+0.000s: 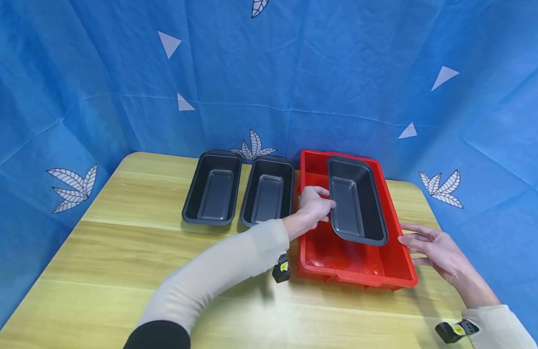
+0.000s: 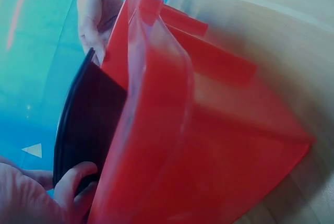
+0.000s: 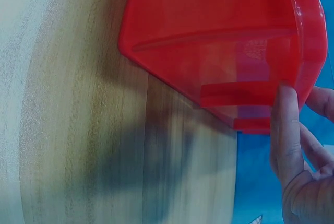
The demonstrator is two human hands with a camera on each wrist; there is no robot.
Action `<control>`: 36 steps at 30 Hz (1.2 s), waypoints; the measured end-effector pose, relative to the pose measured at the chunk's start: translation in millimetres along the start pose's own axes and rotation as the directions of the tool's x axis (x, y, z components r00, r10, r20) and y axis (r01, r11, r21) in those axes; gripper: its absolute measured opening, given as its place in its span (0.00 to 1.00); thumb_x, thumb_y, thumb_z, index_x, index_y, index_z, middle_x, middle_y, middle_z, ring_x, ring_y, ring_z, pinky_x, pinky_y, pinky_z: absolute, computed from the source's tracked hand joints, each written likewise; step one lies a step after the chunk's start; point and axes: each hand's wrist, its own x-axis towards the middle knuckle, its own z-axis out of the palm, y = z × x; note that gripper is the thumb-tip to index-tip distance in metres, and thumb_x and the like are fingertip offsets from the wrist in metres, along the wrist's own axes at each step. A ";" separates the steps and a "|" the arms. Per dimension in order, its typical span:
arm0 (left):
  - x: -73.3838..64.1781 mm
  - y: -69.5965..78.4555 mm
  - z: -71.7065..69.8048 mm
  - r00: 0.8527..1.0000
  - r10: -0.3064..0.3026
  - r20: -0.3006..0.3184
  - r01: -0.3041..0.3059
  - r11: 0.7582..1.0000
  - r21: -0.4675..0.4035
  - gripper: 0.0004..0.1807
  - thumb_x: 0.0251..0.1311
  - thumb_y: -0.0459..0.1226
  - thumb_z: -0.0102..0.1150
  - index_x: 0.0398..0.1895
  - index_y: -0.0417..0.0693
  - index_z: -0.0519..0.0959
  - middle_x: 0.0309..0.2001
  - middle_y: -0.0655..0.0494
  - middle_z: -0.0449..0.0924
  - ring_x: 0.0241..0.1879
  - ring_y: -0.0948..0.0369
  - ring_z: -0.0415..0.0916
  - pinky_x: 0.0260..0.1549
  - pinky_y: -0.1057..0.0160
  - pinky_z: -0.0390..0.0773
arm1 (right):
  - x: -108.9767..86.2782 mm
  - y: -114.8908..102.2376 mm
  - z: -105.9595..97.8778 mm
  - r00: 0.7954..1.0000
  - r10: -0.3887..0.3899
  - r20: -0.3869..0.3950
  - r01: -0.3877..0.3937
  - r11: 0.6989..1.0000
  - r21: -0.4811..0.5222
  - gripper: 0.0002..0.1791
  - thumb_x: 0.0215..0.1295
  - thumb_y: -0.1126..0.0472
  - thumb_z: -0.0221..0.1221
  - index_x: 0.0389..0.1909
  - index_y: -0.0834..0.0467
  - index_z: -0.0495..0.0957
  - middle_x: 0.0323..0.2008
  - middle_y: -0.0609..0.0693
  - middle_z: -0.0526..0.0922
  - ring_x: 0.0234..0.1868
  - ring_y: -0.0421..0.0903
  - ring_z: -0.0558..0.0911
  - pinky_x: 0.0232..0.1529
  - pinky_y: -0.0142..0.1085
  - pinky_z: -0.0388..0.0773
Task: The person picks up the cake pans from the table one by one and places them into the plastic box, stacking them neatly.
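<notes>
A dark grey loaf pan sits tilted inside the red plastic bin, its near end raised over the bin floor. My left hand reaches across the bin's left side and pinches the pan's left rim, thumb on the rim; in the left wrist view its fingers curl over that edge. My right hand holds the right wall of the bin near its rim. In the right wrist view one finger lies along the bin's outer wall while another reaches past the rim.
Two more dark loaf pans, a left one and a middle one, stand side by side left of the bin on the wooden table. A blue patterned cloth hangs behind the table and along its sides.
</notes>
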 end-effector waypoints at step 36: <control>-1.6 -14.4 22.6 0.995 -0.088 0.055 0.084 0.993 0.085 0.23 0.61 0.26 0.71 0.60 0.39 0.82 0.49 0.41 0.88 0.45 0.44 0.90 0.49 0.46 0.91 | -2.9 -1.6 -0.5 1.000 -0.001 0.007 0.001 1.000 0.031 0.29 0.77 0.53 0.61 0.75 0.52 0.70 0.41 0.29 0.87 0.42 0.35 0.89 0.43 0.39 0.93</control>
